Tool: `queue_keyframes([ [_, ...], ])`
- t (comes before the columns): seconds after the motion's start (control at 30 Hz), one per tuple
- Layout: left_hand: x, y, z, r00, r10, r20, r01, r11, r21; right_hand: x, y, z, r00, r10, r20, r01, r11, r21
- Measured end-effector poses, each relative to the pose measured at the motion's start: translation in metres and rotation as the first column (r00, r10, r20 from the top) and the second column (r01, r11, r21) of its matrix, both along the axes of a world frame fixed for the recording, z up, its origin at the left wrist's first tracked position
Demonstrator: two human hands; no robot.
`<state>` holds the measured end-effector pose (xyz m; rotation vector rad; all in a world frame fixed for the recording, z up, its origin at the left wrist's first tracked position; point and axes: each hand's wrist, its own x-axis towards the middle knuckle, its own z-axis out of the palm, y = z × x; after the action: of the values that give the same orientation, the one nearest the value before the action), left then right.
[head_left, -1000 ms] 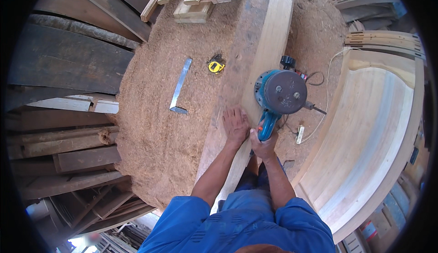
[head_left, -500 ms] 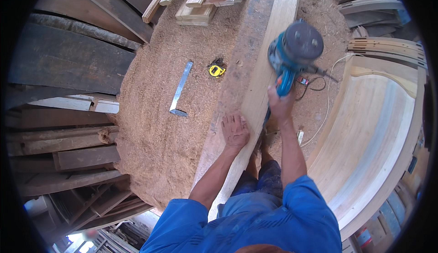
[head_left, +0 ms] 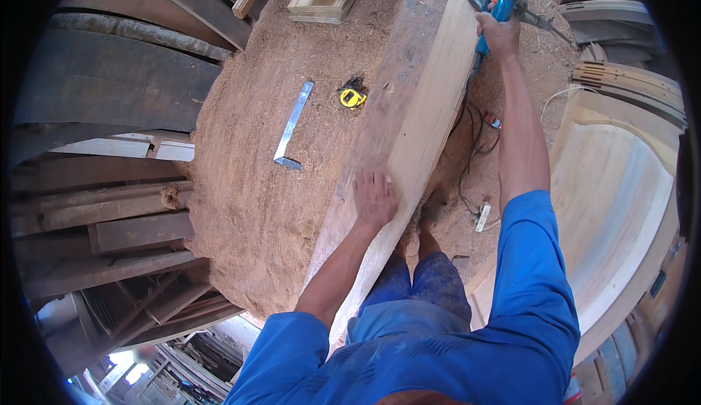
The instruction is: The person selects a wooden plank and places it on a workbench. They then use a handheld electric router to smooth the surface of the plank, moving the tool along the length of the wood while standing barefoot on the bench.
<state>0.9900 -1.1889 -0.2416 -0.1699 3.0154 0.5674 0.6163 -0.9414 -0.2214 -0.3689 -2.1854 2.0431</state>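
Observation:
A teal power router [head_left: 499, 5] stands at the far right end of a pale wooden board [head_left: 431, 87], partly cut off by the top of the view. My right hand [head_left: 500, 38] is wrapped round its handle, arm stretched far forward. The board lies lengthwise along a worn, dusty bench plank [head_left: 391, 87]. My left hand [head_left: 374, 199] lies flat on the near part, fingers spread over the board's left edge and the plank. A black cable [head_left: 467, 164] hangs from the router on the right side of the bench.
Sawdust covers the ground, with a metal try square [head_left: 293, 124] and a yellow tape measure [head_left: 352, 97] on the left. Milled boards [head_left: 321, 7] are stacked at the top. A curved wooden panel [head_left: 613, 208] stands right. Dark planks [head_left: 117, 76] line the left. A power strip [head_left: 483, 216] lies near my feet.
My right hand has pushed the router forward along the board, away from me, and the arm has straightened. My left hand stays flat in nearly the same place.

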Motion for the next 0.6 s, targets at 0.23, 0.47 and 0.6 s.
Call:
queue_keyframes([
  [0.23,0.003,-0.001,-0.012,1.000,0.021,0.022,-0.021,1.000,-0.006,0.126,-0.033,0.006,0.998,0.000,-0.064,0.005,0.997,0.078],
  [0.47,-0.006,-0.002,-0.006,1.000,0.020,-0.008,-0.020,0.999,0.029,0.334,-0.085,0.033,0.996,0.092,0.013,-0.092,0.996,-0.018],
  [0.6,0.027,-0.014,0.006,0.998,0.037,-0.058,-0.030,0.993,0.116,0.462,-0.113,0.044,0.992,0.127,0.014,-0.127,0.992,-0.026],
])
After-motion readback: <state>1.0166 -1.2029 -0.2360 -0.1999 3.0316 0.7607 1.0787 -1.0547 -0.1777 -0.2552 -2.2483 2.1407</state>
